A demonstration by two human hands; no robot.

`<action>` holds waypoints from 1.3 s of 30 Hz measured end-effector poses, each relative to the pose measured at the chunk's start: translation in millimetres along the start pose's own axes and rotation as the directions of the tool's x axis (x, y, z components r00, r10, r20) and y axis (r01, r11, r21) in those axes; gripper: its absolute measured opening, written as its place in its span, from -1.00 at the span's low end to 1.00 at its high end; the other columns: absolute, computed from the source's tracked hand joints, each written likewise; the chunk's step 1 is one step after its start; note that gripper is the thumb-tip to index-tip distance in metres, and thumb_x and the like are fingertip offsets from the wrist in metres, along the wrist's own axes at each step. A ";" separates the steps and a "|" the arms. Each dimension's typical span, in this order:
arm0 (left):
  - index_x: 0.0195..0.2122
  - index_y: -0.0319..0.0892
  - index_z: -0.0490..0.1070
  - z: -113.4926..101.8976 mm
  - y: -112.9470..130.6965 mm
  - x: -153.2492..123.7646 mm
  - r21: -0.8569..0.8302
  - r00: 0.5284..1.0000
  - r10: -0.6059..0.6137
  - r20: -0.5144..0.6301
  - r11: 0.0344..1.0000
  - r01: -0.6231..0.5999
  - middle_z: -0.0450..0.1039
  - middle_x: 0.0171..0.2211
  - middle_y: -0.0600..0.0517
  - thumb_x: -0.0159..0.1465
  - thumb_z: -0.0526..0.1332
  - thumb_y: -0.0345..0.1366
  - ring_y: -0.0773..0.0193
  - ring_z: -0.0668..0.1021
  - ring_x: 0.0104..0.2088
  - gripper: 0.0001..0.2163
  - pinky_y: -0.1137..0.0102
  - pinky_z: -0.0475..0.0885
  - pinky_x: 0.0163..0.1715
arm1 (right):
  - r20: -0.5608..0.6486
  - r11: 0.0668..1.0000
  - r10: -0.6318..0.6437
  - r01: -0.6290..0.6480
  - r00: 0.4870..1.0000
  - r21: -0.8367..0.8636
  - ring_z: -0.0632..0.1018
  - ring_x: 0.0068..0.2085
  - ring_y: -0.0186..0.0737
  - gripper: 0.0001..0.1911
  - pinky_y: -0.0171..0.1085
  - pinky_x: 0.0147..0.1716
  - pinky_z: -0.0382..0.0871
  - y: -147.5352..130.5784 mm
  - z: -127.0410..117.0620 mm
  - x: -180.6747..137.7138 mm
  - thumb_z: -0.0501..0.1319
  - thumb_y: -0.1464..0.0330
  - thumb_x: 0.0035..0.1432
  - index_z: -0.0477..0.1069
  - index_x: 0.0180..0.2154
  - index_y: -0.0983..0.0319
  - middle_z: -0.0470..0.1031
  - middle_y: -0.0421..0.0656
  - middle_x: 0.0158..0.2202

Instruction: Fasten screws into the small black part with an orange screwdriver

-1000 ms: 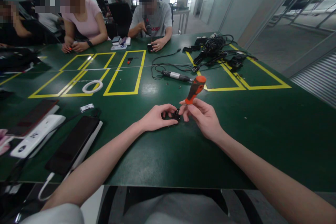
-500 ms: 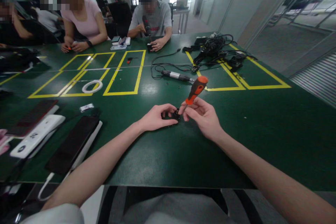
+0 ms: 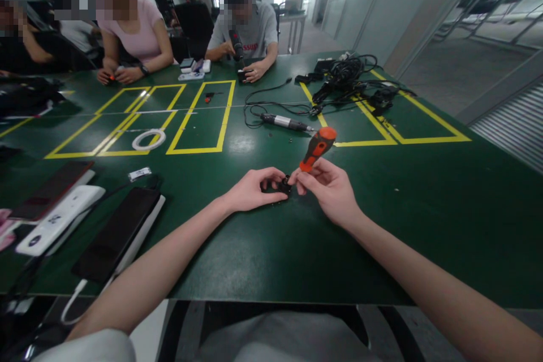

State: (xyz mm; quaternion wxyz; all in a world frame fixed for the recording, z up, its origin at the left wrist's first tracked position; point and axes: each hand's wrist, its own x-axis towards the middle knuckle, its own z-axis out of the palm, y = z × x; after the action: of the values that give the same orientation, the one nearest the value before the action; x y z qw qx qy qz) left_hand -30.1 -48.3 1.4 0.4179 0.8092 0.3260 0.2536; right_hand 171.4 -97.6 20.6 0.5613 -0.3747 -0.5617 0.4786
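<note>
My left hand [image 3: 250, 189] rests on the green table [image 3: 271, 249], fingers pinched round a small black part [image 3: 280, 185]. My right hand [image 3: 328, 189] grips an orange-handled screwdriver [image 3: 317, 148] near the base of its handle. The tool leans up and to the right, and its tip points down into the black part. The two hands almost touch over the part, which is mostly hidden by my fingers.
Phones and a white power strip [image 3: 59, 219] lie at the left. An electric screwdriver [image 3: 283, 121], a cable tangle [image 3: 350, 82] and a white tape ring [image 3: 148, 139] lie farther back among yellow floor-tape boxes. Other people sit working at the far edge.
The screwdriver handle has shifted slightly to the right and my right fingers have adjusted on it. My left hand and the black part stay in place.
</note>
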 end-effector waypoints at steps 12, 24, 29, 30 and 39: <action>-0.06 -0.19 0.52 0.4 -1.7 0.5 -0.001 1.000 0.016 0.002 1.000 -0.016 0.57 -0.24 0.04 0.22 0.41 -0.16 0.32 0.50 -0.31 -0.68 0.40 0.36 -0.29 | 0.044 1.000 -0.024 0.023 0.999 0.010 0.47 -0.53 -0.34 -0.59 -0.28 -0.46 0.46 -0.5 1.4 -1.1 0.45 -0.01 0.12 0.48 -0.30 0.17 0.56 -0.22 -0.44; -0.07 -0.20 0.51 0.0 0.2 -0.2 0.007 0.999 0.035 0.002 0.999 -0.035 0.55 -0.27 0.04 0.23 0.39 -0.14 0.32 0.49 -0.33 -0.68 0.41 0.35 -0.32 | 0.016 1.000 -0.022 0.022 1.000 0.017 0.46 -0.52 -0.33 -0.58 -0.28 -0.46 0.44 0.7 0.0 0.7 0.41 -0.04 0.15 0.49 -0.29 0.17 0.56 -0.21 -0.45; -0.06 -0.19 0.51 -0.4 1.1 0.0 0.017 1.000 0.012 0.006 1.000 -0.012 0.56 -0.26 0.03 0.22 0.38 -0.11 0.32 0.49 -0.33 -0.66 0.41 0.36 -0.31 | -0.036 0.998 -0.033 0.031 0.999 -0.047 0.44 -0.52 -0.35 -0.60 -0.29 -0.47 0.44 -1.1 0.2 0.2 0.49 0.02 0.06 0.48 -0.38 0.18 0.54 -0.22 -0.45; -0.05 -0.19 0.51 -0.4 1.4 0.0 0.018 1.000 0.010 0.006 1.000 -0.010 0.56 -0.26 0.03 0.22 0.38 -0.11 0.32 0.49 -0.32 -0.66 0.41 0.36 -0.31 | -0.030 0.998 -0.039 0.037 0.999 -0.052 0.44 -0.52 -0.35 -0.60 -0.29 -0.47 0.43 -1.6 -0.1 0.4 0.48 0.01 0.08 0.50 -0.40 0.19 0.52 -0.22 -0.45; -0.05 -0.19 0.48 1.4 1.6 -0.6 0.111 0.998 0.068 -0.004 0.992 -0.067 0.56 -0.26 0.03 0.25 0.34 -0.13 0.32 0.51 -0.36 -0.68 0.40 0.41 -0.31 | -0.009 1.000 -0.020 0.020 1.000 0.010 0.46 -0.54 -0.31 -0.59 -0.26 -0.49 0.44 -0.1 0.1 0.9 0.43 -0.02 0.13 0.45 -0.28 0.16 0.56 -0.23 -0.47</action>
State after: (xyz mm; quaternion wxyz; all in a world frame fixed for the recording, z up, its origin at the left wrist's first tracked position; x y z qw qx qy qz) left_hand -29.1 -50.2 2.0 0.3623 0.8408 0.3134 0.2521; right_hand 171.3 -96.8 20.9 0.5703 -0.3682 -0.5607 0.4742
